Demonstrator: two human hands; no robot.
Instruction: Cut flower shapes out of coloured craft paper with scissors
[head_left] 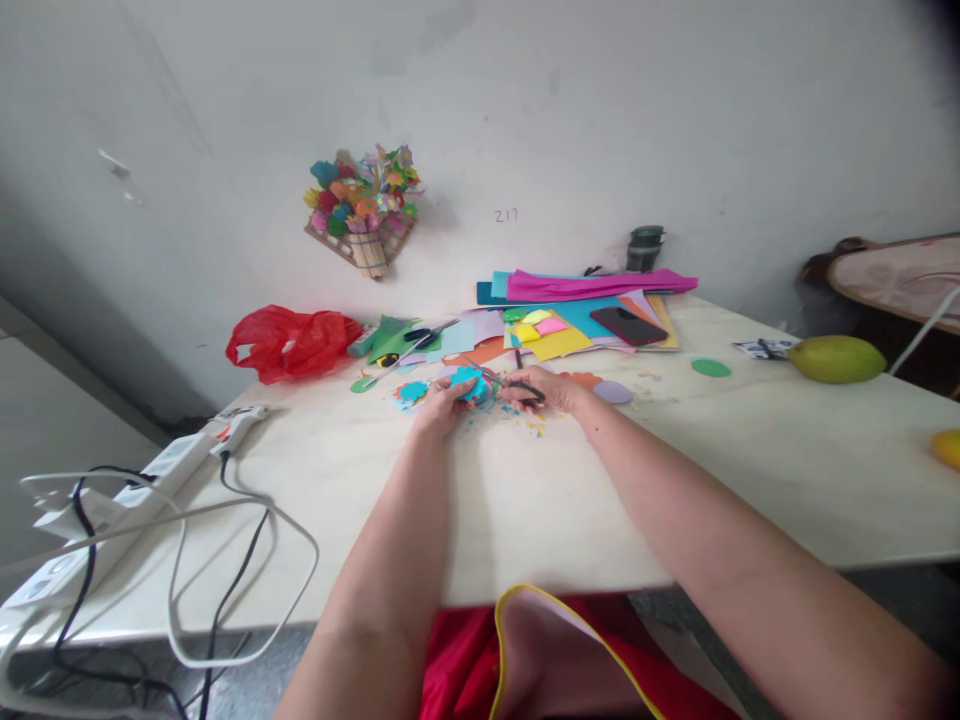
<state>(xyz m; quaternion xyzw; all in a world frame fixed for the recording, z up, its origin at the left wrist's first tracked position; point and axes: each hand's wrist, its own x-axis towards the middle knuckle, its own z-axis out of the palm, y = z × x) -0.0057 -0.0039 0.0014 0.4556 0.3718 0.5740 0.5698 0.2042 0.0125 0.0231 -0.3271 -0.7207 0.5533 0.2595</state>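
Between the fingers of my left hand [445, 402] is a blue paper flower [469, 384] with a scalloped edge. My right hand [541, 386] is closed around the dark handles of a pair of scissors [530, 393], whose blades point left toward the flower. Whether the blades touch the paper I cannot tell. Just left of my left hand lies another blue paper flower [411, 392]. Small paper scraps [535, 424] are scattered below my right hand. An orange scalloped piece [581, 380] and a lilac paper circle [613, 392] lie to the right of it.
Coloured paper sheets [566, 342] with a phone [628, 325] on top lie at the back. A second pair of scissors [424, 338] and a red plastic bag [289, 342] are left of them. A power strip [112, 520] with loose cables fills the left edge; a green-yellow fruit [836, 359] sits right.
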